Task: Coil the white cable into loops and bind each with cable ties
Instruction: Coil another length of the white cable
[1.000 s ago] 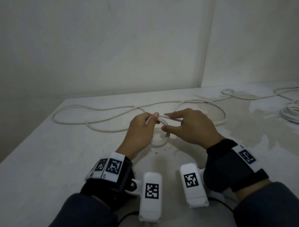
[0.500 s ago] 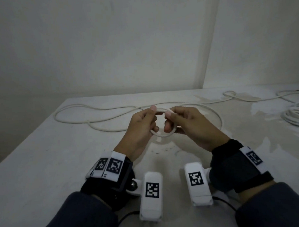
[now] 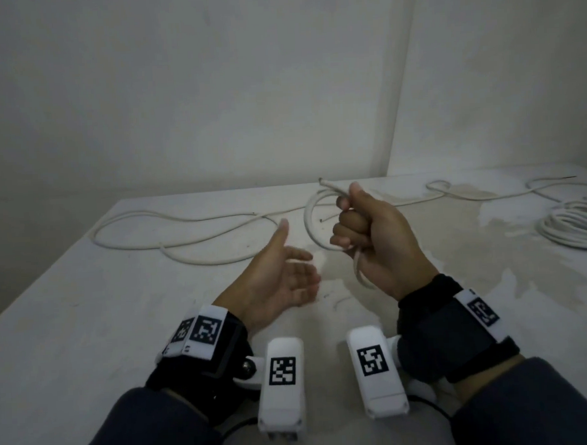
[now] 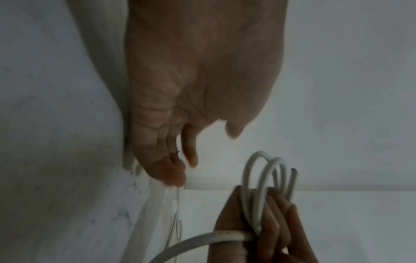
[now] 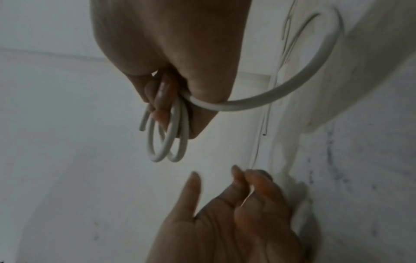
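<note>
My right hand [image 3: 360, 233] is lifted above the table, its fingers curled round a small coil of white cable [image 3: 311, 228] made of a few loops; the cut end [image 3: 327, 184] pokes up past the thumb. In the right wrist view the loops [image 5: 167, 138] hang from the fist [image 5: 171, 85], and the cable's tail [image 5: 292, 83] sweeps off to the table. The left wrist view shows the same coil [image 4: 265, 179] in the right hand [image 4: 258, 231]. My left hand [image 3: 287, 273] hovers just left of it, palm up, fingers [image 4: 178, 170] straight and holding nothing.
The rest of the white cable [image 3: 172, 241] lies in wide curves across the far half of the table [image 3: 88, 332]. A separate bundle of coiled white cable [image 3: 575, 230] sits at the right edge. Thin wire [image 3: 549, 184] trails at the back right. Walls close the far side.
Both hands were pinching the small loop together; now the left hand has let go and dropped back open, and the right hand has raised the coil alone in its fist.
</note>
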`<state>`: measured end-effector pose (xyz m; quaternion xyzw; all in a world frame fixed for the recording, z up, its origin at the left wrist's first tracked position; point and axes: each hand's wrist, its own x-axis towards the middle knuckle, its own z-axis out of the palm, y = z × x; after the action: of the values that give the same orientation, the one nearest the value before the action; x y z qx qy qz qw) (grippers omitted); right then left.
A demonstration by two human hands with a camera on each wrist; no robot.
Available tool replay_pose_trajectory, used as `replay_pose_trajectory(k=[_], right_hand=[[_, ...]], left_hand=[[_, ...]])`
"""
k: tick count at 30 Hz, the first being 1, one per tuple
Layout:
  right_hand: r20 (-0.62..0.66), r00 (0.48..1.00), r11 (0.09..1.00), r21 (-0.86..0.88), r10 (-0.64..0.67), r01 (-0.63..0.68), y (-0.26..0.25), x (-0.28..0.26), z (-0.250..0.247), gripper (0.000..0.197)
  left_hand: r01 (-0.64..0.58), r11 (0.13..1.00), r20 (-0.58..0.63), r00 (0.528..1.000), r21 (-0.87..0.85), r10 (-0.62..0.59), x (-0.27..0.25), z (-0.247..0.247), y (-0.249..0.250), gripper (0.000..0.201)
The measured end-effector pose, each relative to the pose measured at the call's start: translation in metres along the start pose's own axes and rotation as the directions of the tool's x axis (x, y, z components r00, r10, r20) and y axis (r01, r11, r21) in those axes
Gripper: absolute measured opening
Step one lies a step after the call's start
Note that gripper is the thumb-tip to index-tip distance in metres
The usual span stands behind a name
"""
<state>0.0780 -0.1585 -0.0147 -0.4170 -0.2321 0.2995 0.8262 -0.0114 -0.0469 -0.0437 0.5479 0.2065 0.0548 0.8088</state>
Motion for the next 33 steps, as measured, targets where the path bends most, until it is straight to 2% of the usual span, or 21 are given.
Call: replay_pose_trajectory(k=[3, 6, 9, 12, 15, 18, 20, 22, 25, 30, 33], right_hand=[[0.079, 0.997, 0.988, 0.152, -0.012, -0.001, -0.003, -0.003, 0.004, 0.035], [0.159, 0.987, 0.971, 0.235, 0.009, -0.047, 0.002, -0.005, 0.013, 0.035], [0.174, 0.984, 0.954, 0.288, 0.031, -0.081, 0.004, -0.006, 0.016, 0.034], [0.184, 0.983, 0.929, 0.359, 0.018, -0.084, -0.001, -0.006, 0.012, 0.032], [0.157, 0.988, 0.922, 0.384, -0.008, -0.054, -0.007, -0.006, 0.006, 0.032], [0.069, 0.998, 0.931, 0.364, -0.001, -0.024, -0.004, -0.003, -0.001, 0.034], [0.013, 1.000, 0.939, 0.344, 0.025, -0.028, 0.003, 0.001, -0.005, 0.034], [-0.019, 0.998, 0.941, 0.334, 0.060, -0.050, 0.011, 0.005, -0.008, 0.032], [-0.049, 0.997, 0.957, 0.288, 0.056, -0.039, 0.016, 0.007, -0.011, 0.027], [-0.077, 0.997, 0.982, 0.188, 0.021, -0.006, 0.018, 0.006, -0.009, 0.020], [-0.098, 0.995, 0.989, 0.144, -0.002, 0.016, 0.018, 0.005, -0.006, 0.022]], left_hand=[[0.154, 0.948, 0.165, 0.965, 0.277, -0.205, -0.005, 0.001, -0.002, 0.069], [0.184, 0.895, 0.248, 0.920, 0.406, -0.302, -0.009, 0.008, -0.004, 0.067], [0.192, 0.923, 0.239, 0.930, 0.333, -0.280, -0.011, 0.011, -0.004, 0.054], [0.231, 0.960, 0.204, 0.943, 0.160, -0.261, -0.010, 0.011, -0.004, 0.040], [0.158, 0.983, 0.178, 0.974, -0.097, -0.139, -0.010, 0.012, -0.002, 0.019], [-0.106, 0.971, 0.093, 0.987, -0.214, 0.129, -0.006, 0.012, 0.001, 0.014], [-0.310, 0.937, -0.043, 0.951, -0.162, 0.307, -0.003, 0.011, 0.003, 0.017], [-0.437, 0.894, -0.119, 0.897, -0.096, 0.426, -0.001, 0.010, 0.004, 0.020], [-0.501, 0.859, -0.163, 0.861, -0.103, 0.482, 0.000, 0.007, 0.004, 0.021], [-0.559, 0.818, -0.212, 0.823, -0.135, 0.528, 0.000, 0.006, 0.004, 0.015], [-0.577, 0.807, -0.211, 0.811, -0.129, 0.546, -0.001, 0.007, 0.004, 0.019]])
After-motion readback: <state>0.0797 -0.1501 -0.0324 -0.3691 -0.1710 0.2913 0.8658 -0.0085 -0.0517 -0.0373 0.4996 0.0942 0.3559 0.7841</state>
